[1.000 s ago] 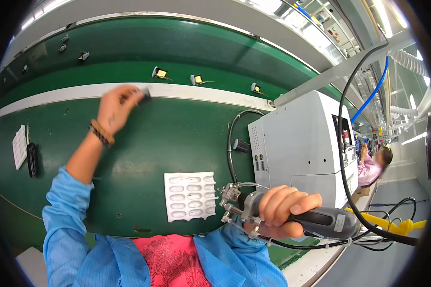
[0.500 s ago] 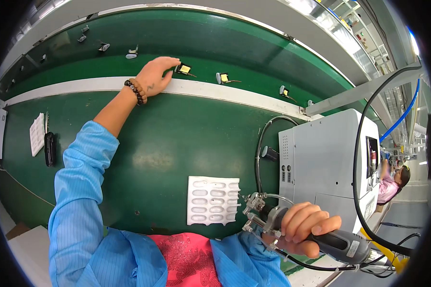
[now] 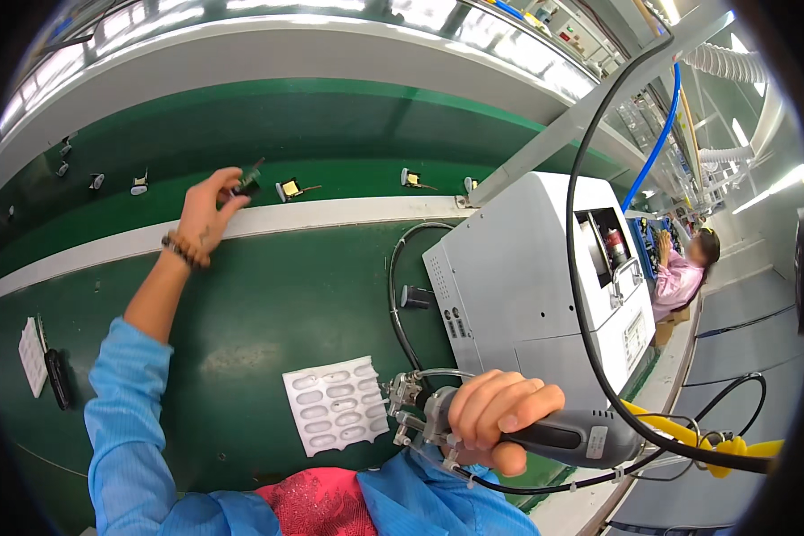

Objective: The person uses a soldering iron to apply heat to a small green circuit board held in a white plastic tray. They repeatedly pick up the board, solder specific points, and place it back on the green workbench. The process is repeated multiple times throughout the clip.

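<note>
My left hand (image 3: 207, 210) is reaching over the far strip, its thumb and fingers closed on a small dark part (image 3: 248, 183) with a thin wire sticking up. The fingers partly hide it. Wrapped round the grey-and-black handle of a hand-held electric screwdriver (image 3: 590, 438) is my right hand (image 3: 505, 415). Its metal head (image 3: 406, 393) points left, close to the right edge of a white tray (image 3: 335, 406) with oval pockets. A similar small part (image 3: 290, 189) with a yellow block and wire lies just right of my left hand.
More small parts (image 3: 411, 179) lie spaced along the green strip. A grey-white machine box (image 3: 527, 277) stands right of the tray, with a black cable and a dark cylinder (image 3: 414, 297) beside it. A white tray (image 3: 33, 357) and black object (image 3: 57, 380) lie far left. A person in pink (image 3: 679, 277) sits beyond.
The view has turned right, so the bench appears shifted left. My left hand has picked the small dark part up off the strip. My right hand keeps holding the screwdriver.
</note>
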Available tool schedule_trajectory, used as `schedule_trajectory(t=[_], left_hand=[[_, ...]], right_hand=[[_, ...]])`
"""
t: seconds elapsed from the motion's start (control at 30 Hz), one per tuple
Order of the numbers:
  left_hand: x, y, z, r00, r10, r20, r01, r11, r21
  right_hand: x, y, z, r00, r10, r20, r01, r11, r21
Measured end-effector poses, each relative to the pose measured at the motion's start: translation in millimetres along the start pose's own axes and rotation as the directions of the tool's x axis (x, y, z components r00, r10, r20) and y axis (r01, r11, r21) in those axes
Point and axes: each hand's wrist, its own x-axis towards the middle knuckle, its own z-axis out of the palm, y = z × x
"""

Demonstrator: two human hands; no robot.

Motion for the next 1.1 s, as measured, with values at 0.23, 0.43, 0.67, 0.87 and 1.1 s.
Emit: schedule_trajectory(t=[0.23,0.43,0.67,0.87,1.1], left_hand=[[-126.8,122.8,-0.4,0.988,0.069,0.138,-0.029,0.961,-0.274],[-187.6,141.4,-2.0,0.990,0.015,0.141,0.026,0.959,-0.282],[-203.2,144.7,-2.8,0.987,-0.129,0.091,0.144,0.972,-0.186],[-215.3,140.0,12.1,0.995,-0.044,0.094,0.059,0.984,-0.169],[-214.4,137.9,39.7,0.990,0.065,0.125,-0.042,0.983,-0.181]], right_hand=[[-5.0,-0.9,-3.1,0.999,0.032,0.030,-0.033,0.998,0.044],[-3.4,1.0,-0.8,0.996,0.053,0.065,-0.056,0.997,0.050],[-10.4,3.7,0.0,0.996,0.057,0.069,-0.057,0.998,-0.003],[-14.7,5.6,2.2,0.995,0.056,0.084,-0.058,0.998,0.022],[-9.6,4.1,9.2,0.990,0.089,0.112,-0.089,0.996,-0.002]])
